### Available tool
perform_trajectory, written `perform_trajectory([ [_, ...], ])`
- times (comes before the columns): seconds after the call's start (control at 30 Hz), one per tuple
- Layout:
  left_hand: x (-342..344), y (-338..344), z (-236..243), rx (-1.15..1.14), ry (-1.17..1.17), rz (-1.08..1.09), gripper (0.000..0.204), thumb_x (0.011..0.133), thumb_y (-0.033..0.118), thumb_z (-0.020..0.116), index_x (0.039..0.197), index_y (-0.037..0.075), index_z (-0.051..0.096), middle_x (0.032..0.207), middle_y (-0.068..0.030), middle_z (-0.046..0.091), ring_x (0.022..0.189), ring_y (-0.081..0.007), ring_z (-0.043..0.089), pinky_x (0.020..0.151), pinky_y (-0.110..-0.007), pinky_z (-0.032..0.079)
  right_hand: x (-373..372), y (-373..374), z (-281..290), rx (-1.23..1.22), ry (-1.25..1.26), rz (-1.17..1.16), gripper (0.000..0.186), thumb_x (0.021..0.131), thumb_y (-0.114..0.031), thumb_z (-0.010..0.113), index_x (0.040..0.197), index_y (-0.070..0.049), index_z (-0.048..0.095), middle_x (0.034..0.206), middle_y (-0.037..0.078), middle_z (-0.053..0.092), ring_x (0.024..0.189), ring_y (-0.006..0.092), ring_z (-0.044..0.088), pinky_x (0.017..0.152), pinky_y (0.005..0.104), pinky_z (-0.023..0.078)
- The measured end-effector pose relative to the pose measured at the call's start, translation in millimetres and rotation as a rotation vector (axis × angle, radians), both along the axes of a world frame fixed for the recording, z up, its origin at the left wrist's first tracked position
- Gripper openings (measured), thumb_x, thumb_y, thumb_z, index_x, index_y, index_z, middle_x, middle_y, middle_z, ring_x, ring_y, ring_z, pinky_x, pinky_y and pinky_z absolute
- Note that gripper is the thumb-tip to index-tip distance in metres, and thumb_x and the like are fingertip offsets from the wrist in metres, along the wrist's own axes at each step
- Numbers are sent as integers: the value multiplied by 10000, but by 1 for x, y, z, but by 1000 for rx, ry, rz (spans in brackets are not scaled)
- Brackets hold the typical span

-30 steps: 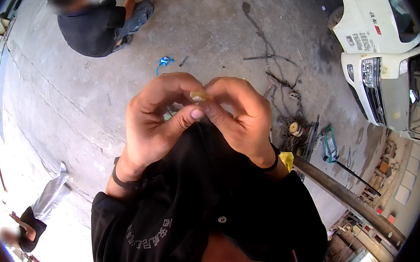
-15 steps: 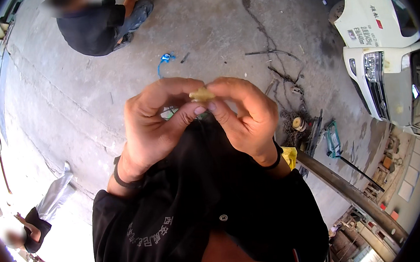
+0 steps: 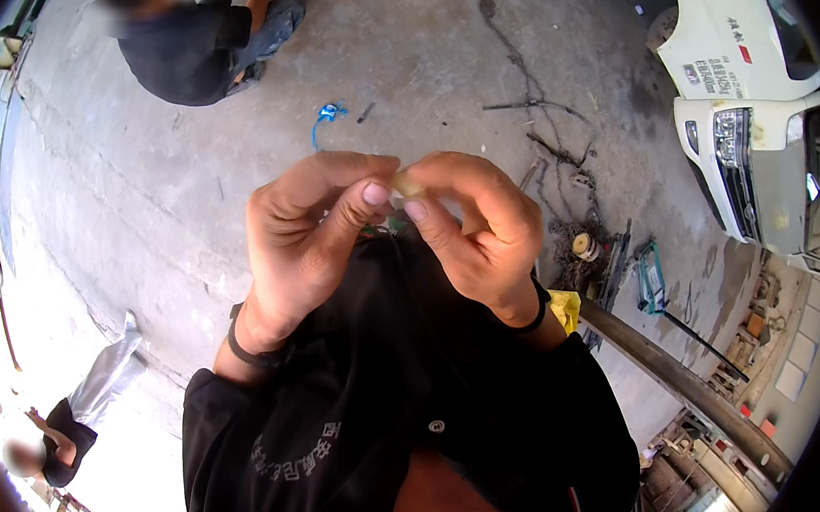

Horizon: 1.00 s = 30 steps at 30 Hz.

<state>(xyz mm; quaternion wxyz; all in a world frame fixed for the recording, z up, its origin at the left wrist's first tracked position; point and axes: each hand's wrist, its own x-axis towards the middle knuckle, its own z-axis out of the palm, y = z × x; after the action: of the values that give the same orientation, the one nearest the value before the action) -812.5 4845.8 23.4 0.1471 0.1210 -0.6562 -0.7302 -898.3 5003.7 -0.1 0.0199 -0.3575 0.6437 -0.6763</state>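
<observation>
A small yellowish piece [image 3: 408, 184], mostly hidden by fingertips and too small to name, is between my hands at chest height. My right hand [image 3: 483, 220] pinches it with thumb and index finger. My left hand [image 3: 297, 241] is closed in a pinch against the piece's left side, its thumb tip below the index finger. Both hands are nearly touching at the fingertips. Just below them, something green [image 3: 390, 226] shows only in part.
On the concrete floor ahead lie a blue tangled strip [image 3: 327, 113] and a dark cord [image 3: 515, 61]. To the right are a metal beam [image 3: 680, 384], a green frame [image 3: 651, 279] and a white vehicle [image 3: 752, 148]. One person [image 3: 187, 51] crouches far left; another [image 3: 65, 442] is lower left.
My left thumb has moved up and away from the right thumb, toward its own index finger. Less of the yellowish piece shows now.
</observation>
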Motion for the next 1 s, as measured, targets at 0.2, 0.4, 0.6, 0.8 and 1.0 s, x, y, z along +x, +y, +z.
perform_trajectory([
  [0.2,-3,6,-8,-440,188,173,127,905,11,764,1023,-6,721,911,-105,738,795,-165,709,696,-276,564,3,-2,3,-21,-61,0,250,910,46,742,1150,41,673,1053,134,721,923,173,726,787,275,597],
  [0.4,-9,7,-9,-846,332,245,246,787,-57,797,1013,4,719,921,-107,735,782,-253,722,678,-307,570,2,-2,0,-77,-115,47,290,942,80,684,1224,65,619,1162,147,676,1020,198,718,876,287,612],
  [0.6,-5,7,-12,-846,317,244,244,779,-84,792,1000,-3,727,941,-122,736,811,-245,726,695,-302,575,0,-4,-7,-100,-83,57,291,954,80,669,1238,70,605,1172,147,666,1053,197,710,890,286,612],
  [0.8,-4,3,-11,-452,283,139,186,830,-79,779,995,-16,722,983,-120,727,841,-217,716,717,-311,567,3,-2,-3,-84,-115,58,269,969,63,657,1234,73,609,1216,164,665,1059,196,708,914,294,597],
  [1.0,9,-1,32,-250,378,-34,136,852,39,821,941,-2,727,908,-132,710,801,-215,708,688,-315,560,5,-5,5,-299,-456,203,306,1003,41,613,1299,71,539,1212,195,668,1090,240,700,952,351,591],
])
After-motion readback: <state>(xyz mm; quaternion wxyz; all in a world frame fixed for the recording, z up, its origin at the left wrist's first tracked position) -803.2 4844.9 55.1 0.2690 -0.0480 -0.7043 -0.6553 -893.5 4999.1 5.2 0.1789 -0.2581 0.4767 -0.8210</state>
